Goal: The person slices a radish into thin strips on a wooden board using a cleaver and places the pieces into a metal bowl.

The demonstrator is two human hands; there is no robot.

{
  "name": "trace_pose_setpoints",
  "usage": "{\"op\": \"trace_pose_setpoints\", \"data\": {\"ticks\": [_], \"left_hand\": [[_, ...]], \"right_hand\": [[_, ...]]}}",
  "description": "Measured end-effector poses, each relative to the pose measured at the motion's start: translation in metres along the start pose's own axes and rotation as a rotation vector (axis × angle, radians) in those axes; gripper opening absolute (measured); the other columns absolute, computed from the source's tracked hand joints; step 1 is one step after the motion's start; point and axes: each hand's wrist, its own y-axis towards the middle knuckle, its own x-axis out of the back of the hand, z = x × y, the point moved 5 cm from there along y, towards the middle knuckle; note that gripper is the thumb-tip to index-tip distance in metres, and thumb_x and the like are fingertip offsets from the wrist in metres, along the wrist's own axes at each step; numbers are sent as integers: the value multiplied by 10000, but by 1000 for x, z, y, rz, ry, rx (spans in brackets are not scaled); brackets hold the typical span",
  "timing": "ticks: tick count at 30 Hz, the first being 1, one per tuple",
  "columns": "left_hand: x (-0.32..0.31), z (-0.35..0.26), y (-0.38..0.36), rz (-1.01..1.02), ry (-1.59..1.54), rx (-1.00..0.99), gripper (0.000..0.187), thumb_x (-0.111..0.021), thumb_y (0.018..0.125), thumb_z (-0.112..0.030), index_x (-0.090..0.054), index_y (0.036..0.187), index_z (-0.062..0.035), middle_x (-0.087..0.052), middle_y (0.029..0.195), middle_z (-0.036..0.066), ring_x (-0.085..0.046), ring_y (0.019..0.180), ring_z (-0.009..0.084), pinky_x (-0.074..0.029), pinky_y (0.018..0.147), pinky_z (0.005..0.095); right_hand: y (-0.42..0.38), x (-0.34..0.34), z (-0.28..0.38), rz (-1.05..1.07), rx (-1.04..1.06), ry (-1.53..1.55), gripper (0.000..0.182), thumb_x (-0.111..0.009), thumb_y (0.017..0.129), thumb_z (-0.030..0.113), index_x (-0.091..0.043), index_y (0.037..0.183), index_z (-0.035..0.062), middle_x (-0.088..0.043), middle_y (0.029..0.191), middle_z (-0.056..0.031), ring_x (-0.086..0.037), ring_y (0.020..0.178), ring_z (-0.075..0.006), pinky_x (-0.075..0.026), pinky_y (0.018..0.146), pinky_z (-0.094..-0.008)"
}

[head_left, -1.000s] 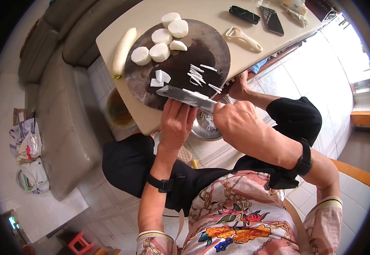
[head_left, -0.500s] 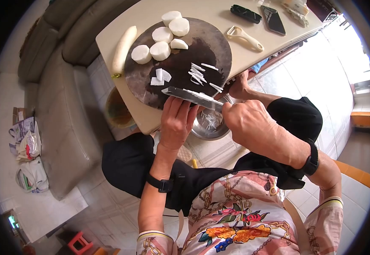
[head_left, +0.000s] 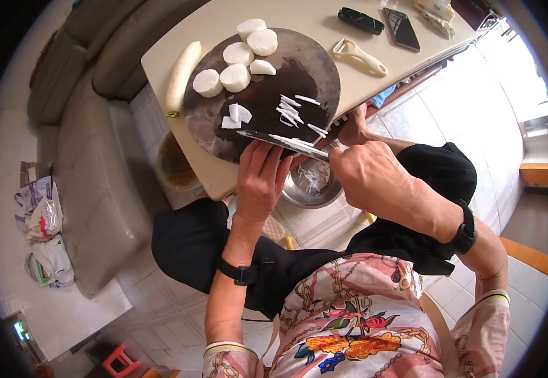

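Note:
My right hand (head_left: 371, 173) grips the handle of a kitchen knife (head_left: 260, 135). White shreds cling along its blade, which lies over the near edge of the round dark cutting board (head_left: 223, 142). My left hand (head_left: 261, 179) has its fingers bent and close together just behind the blade; whatever they press on is hidden. Beyond the knife is a small heap of white radish strips (head_left: 289, 112). A few flat radish slices (head_left: 237, 115) lie to its left. Thick peeled radish chunks (head_left: 235, 77) sit at the board's far side.
A whole white radish (head_left: 184, 77) lies left of the board on the table (head_left: 223, 176). To the right are a peeler (head_left: 360, 57), a black case (head_left: 361, 21) and a phone (head_left: 402, 29). A metal bowl (head_left: 311, 197) with shreds stands below the table edge.
The knife blade has tilted, showing a narrower face and more of the white shreds along it. Both hands stay in nearly the same place; the view has shifted slightly.

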Motion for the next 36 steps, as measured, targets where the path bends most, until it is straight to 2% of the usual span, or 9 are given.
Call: {"op": "trace_pose_setpoints", "data": {"ticks": [13, 17, 20, 21, 23, 24, 28, 31, 36], "left_hand": [[4, -3, 5, 12, 11, -6, 240, -720, 763, -30, -648, 980, 39, -615, 998, 161, -583, 922, 370, -495, 787, 436], [9, 4, 9, -33, -186, 190, 223, -700, 796, -22, -656, 1005, 43, -633, 1029, 140, -618, 936, 278, -510, 807, 374], [14, 23, 8, -184, -564, 629, 190, -633, 900, -46, -650, 1071, 33, -638, 1100, 93, -629, 957, 183, -503, 862, 299], [15, 23, 11, -196, -561, 621, 190, -633, 900, -46, -650, 1071, 33, -638, 1100, 93, -629, 957, 183, -503, 862, 299], [6, 32, 9, -364, -1012, 865, 259, -591, 945, -94, -611, 1171, 32, -626, 1123, 98, -618, 990, 156, -508, 888, 286], [3, 30, 12, -373, -1120, 898, 333, -556, 973, -145, -551, 1256, 29, -621, 1121, 106, -616, 1013, 166, -507, 911, 305], [-21, 19, 24, -281, -1794, 1028, 430, -463, 1006, -315, -440, 1329, -32, -548, 1268, 98, -516, 1196, 225, -417, 1025, 411], [-19, -2, 39, -133, -2106, 921, 391, -401, 1026, -292, -425, 1341, -62, -513, 1324, 93, -491, 1230, 225, -397, 1049, 400], [-27, 6, 20, -175, -1978, 1090, 369, -398, 1023, -252, -427, 1339, -64, -529, 1295, 81, -503, 1208, 216, -409, 1041, 401]], "right_hand": [[16, -16, 12, -18, 19, -93, 48, -630, 635, 15, -626, 676, -9, -620, 643, -172, -665, 632, -316, -521, 559, -381], [16, -12, -8, -146, -55, 17, 53, -613, 639, 18, -630, 662, -26, -620, 658, -211, -656, 641, -357, -524, 590, -414], [11, -6, -25, -42, -80, 203, 100, -592, 694, 44, -611, 643, -39, -620, 672, -243, -646, 639, -358, -515, 590, -414], [11, 5, -23, -48, -71, 194, 100, -592, 694, 44, -611, 643, -39, -620, 672, -243, -646, 639, -358, -515, 590, -414], [9, 17, -33, 22, -346, 664, 186, -580, 756, 88, -596, 645, -61, -622, 631, -207, -624, 541, -299, -501, 542, -366], [8, 13, -39, 145, -348, 732, 275, -564, 877, 124, -603, 662, -43, -567, 520, -58, -506, 414, -80, -401, 409, -244], [7, 1, -42, 151, -279, 1158, 303, -557, 917, 148, -610, 690, -46, -580, 560, -28, -485, 419, -41, -377, 401, -206], [8, -14, -46, 204, -256, 1225, 227, -553, 895, 148, -626, 789, -38, -596, 581, -33, -514, 436, -62, -400, 410, -209], [7, -27, -50, 179, -278, 1279, 233, -554, 907, 161, -629, 812, -38, -597, 591, -38, -496, 436, -61, -383, 416, -220]]}}
